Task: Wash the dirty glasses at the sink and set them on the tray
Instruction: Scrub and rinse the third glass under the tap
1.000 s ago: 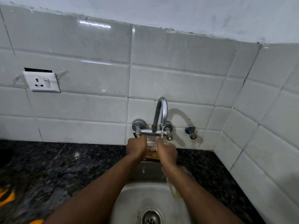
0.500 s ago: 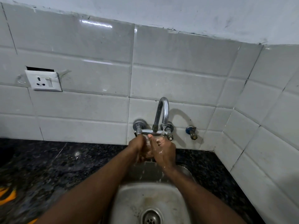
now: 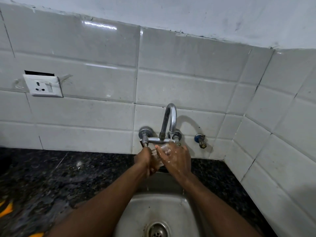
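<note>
I see one glass (image 3: 164, 149) under the tap (image 3: 171, 117), over the far edge of the steel sink (image 3: 153, 211). The sink is set in a dark speckled counter (image 3: 68, 177) below white wall tiles (image 3: 102, 113). There is one socket (image 3: 43, 85) far left and one blue valve (image 3: 201, 140) right of the tap. Both arms reach forward. My left hand (image 3: 145, 160) curls round the glass, and my wet right hand (image 3: 177, 159) wraps it too.
</note>
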Available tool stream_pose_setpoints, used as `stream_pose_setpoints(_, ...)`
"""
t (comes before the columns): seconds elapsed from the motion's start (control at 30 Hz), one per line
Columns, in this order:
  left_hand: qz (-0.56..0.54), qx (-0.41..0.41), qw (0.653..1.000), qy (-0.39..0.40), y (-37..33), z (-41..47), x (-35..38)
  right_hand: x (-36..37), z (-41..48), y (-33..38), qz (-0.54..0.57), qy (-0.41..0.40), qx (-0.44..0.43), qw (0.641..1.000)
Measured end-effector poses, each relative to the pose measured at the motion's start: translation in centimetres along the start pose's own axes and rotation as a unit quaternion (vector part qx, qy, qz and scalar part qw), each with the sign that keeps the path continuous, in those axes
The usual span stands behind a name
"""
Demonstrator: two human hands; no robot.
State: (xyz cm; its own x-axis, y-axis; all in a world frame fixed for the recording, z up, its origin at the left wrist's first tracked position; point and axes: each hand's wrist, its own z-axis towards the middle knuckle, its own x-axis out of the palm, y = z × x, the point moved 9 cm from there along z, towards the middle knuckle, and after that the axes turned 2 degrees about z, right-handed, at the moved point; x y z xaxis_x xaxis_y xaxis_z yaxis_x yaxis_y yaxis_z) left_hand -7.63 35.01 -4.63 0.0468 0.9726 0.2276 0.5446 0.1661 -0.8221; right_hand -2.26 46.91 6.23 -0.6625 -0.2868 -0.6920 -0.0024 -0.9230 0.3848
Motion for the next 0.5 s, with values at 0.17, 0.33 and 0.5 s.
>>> stream_pose_setpoints(0.17, 0.176, 0.108, 0.970, -0.130, -2.5, 0.6, -2.2, 2.0, -0.7, 0.2, 0.059, 0.269, -0.045, 0.960)
stream_pose_setpoints(0.33, 0.235, 0.154, 0.953, -0.114, -3.4, 0.6, -0.9, 1.8, 0.0, 2.8, -0.179, 0.298, -0.210, 0.914)
stream_pose_setpoints(0.5, 0.280, 0.394, 0.875, 0.001, -5.7, -2.9, 1.1, 3.4, 0.4, 0.3, -0.059, 0.449, -0.053, 0.890)
